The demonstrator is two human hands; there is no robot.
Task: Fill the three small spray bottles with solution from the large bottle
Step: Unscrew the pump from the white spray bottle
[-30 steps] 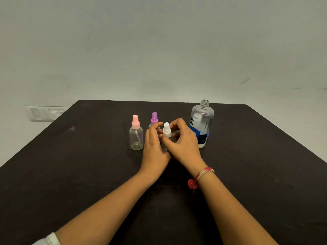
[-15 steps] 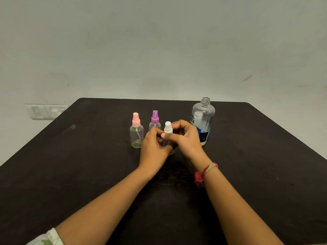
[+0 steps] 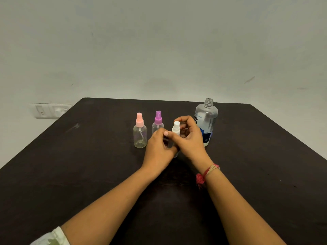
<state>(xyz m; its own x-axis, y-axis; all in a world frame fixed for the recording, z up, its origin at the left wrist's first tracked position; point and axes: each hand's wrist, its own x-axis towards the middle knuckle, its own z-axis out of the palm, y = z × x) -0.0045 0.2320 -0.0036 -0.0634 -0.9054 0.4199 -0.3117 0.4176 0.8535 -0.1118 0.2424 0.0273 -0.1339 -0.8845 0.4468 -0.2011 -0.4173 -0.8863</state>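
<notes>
Two bare forearms reach in from the bottom edge and meet over a dark table (image 3: 88, 156). Between the hands stands a small clear spray bottle with a white top (image 3: 176, 128), upright, its base hidden by the hands. The left hand (image 3: 159, 149) wraps round the bottle's body, with the thumb tip pressed against the collar just below the white top. The right hand (image 3: 190, 138) curls its fingers round the far side of that top – whether they press on it or merely cup it is hard to tell.

Just left of the grip, and slightly behind it, stands a second small bottle with a purple top (image 3: 158, 119), partly hidden by the left hand's knuckles. Further left again stands a third small bottle with a pink top (image 3: 139, 133), clear of both hands, its thin dip tube visible inside.

Just right of the grip and behind the right hand stands the large clear bottle (image 3: 207, 117) – upright, its threaded neck open, with a blue-and-white label.

A red and tan thread band (image 3: 207, 172) circles the right wrist. A white switch plate (image 3: 49, 110) sits on the wall, far left of the hands.
</notes>
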